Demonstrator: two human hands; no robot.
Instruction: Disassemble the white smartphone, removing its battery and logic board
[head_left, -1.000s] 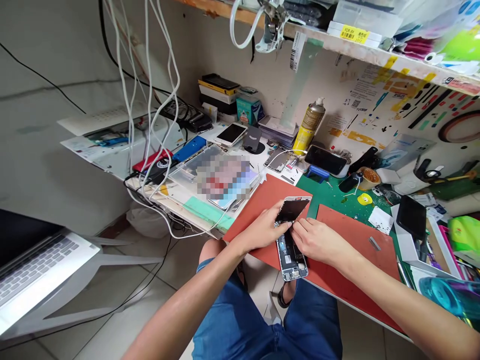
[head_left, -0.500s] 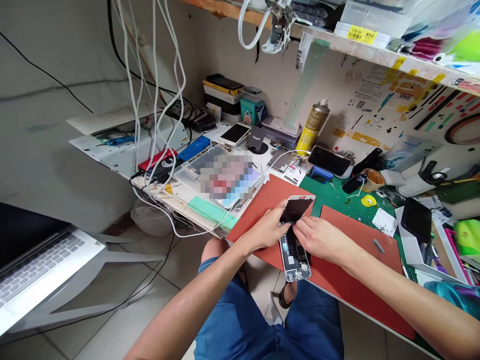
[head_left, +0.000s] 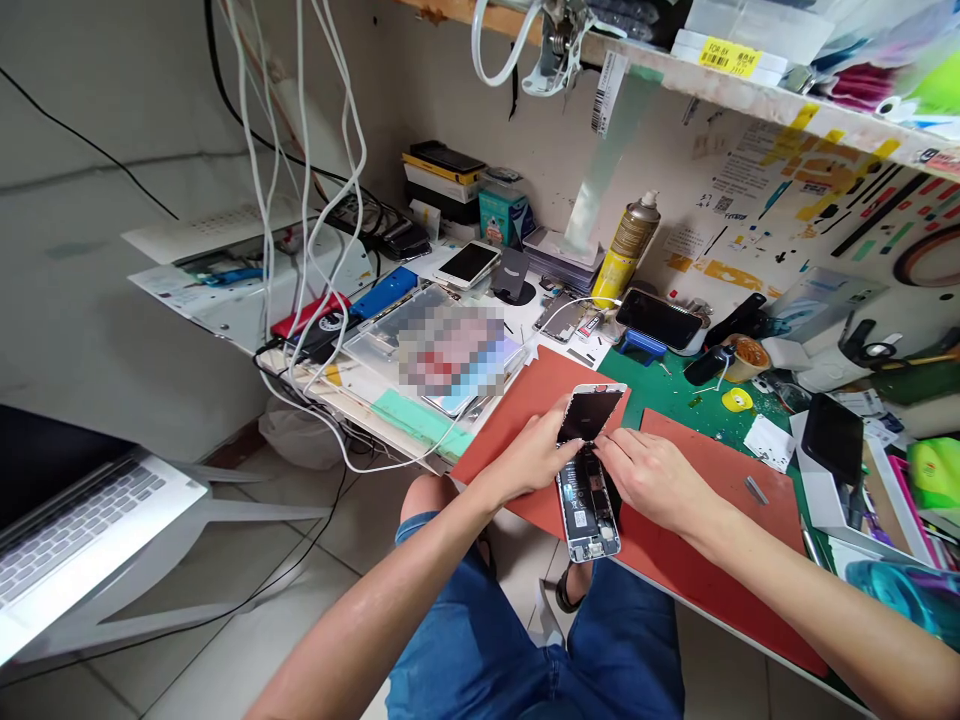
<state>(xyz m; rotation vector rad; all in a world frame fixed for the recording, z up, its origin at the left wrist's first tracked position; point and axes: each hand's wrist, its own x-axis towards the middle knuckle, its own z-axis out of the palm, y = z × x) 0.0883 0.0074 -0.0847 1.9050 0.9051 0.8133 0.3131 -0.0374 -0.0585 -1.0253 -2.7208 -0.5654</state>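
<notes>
Two hands are crowding one opened phone here, right at the front of the red sheet, with its lower end poking out over the person's lap. The left hand is gripping it near the joint, and the screen half is standing raised beyond the thumb. The right hand is bunching its fingertips in at that joint; can't tell if they're pinching anything, because the fingers are hiding it. For fiddly work like that, I'm guessing you're wanting to be supporting the screen half so the joint isn't taking its weight, and going light on the fingertips. I'd be bringing that lower end in over the sheet too, since anything loose could be dropping to the floor. Around it, a small metal piece is lying off to the right, and a second phone is leaning on a blue stand. Nothing's really blocking the hands, though a white cable is looping near the left forearm.
</notes>
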